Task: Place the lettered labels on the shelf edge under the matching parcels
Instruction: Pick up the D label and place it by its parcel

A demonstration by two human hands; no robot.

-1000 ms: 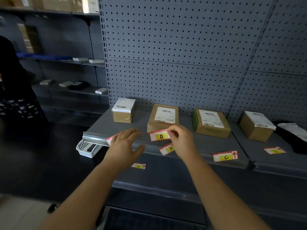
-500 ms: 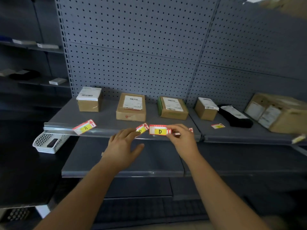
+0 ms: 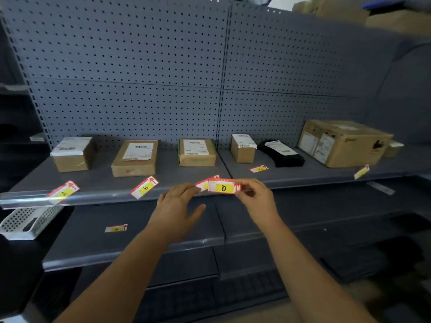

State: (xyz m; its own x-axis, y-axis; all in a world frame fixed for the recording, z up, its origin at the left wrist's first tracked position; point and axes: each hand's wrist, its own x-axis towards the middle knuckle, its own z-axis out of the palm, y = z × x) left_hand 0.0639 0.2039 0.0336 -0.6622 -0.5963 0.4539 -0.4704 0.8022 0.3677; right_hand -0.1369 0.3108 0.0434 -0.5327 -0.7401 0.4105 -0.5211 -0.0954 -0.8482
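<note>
Pegboard back wall (image 3: 130,66) and the upper shelf (image 3: 105,198) carry a row of parcels. Big carton (image 3: 345,143) sits far R, then black poly bag (image 3: 282,153), 4th small box (image 3: 242,148), 3rd box (image 3: 197,152), 2nd box (image 3: 135,157), 1st box (image 3: 72,155). White basket (image 3: 25,222) hangs off the shelf's L end, prob. the label bin.

R hand (image 3: 256,199) pinches the D label (image 3: 221,186) by its R end, thumb and fingers closed on it, face out and level, just in front of the shelf edge btw 3rd and 4th boxes. That looks like lining it up to seat. L hand (image 3: 177,206) is spread, holds nothing, fingertips near D's L end; contact unclear.

A label (image 3: 63,192) and B label (image 3: 144,187) sit tilted on the edge. Another label (image 3: 205,181) is half hidden behind D, and could crowd the slot. Loose labels: one by the 4th box (image 3: 258,169), one under the carton (image 3: 361,171), one on the lower shelf (image 3: 116,228).
</note>
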